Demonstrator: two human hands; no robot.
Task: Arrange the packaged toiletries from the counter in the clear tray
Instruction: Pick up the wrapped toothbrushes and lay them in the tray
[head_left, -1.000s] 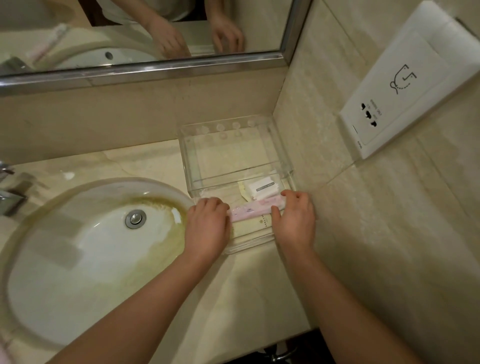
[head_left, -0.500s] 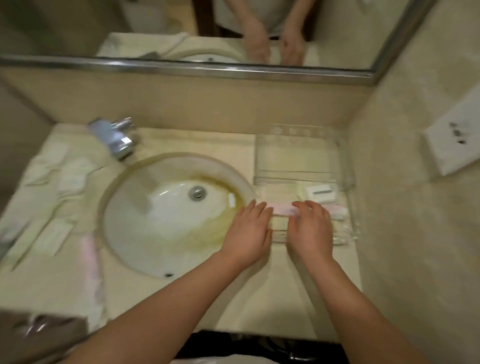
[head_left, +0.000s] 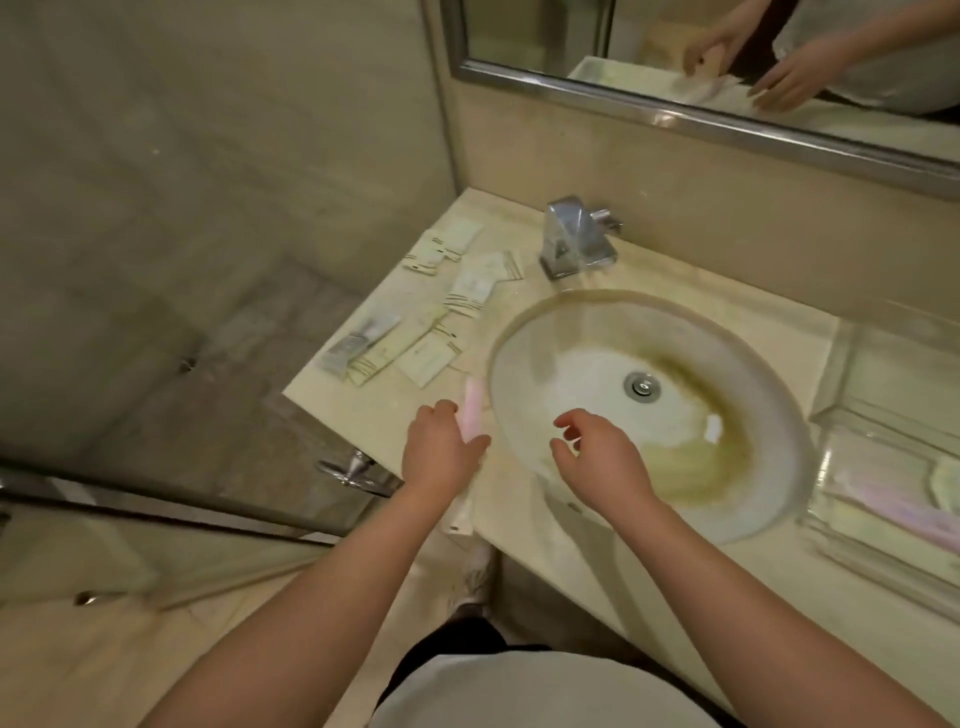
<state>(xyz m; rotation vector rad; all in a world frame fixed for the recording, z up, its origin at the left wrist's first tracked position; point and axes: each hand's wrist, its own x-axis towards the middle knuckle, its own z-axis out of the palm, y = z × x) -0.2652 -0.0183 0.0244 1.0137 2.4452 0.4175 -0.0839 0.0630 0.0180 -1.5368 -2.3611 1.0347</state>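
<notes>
Resting on a long pink packaged toothbrush (head_left: 474, 410) on the glossy beige marble counter (head_left: 374, 410), the left hand (head_left: 441, 452) has not visibly gripped it, the right hand (head_left: 597, 457) hovering loosely curled and empty over the stained oval basin (head_left: 545, 332)

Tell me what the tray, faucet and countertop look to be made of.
Clear tray: transparent hard plastic, probably acrylic, glossy; the counter shows through its walls. Faucet: metal with a chrome-like finish, bright mirror reflections. Countertop: polished beige stone, possibly marble or an imitation; faint veining and a soft sheen.
</notes>
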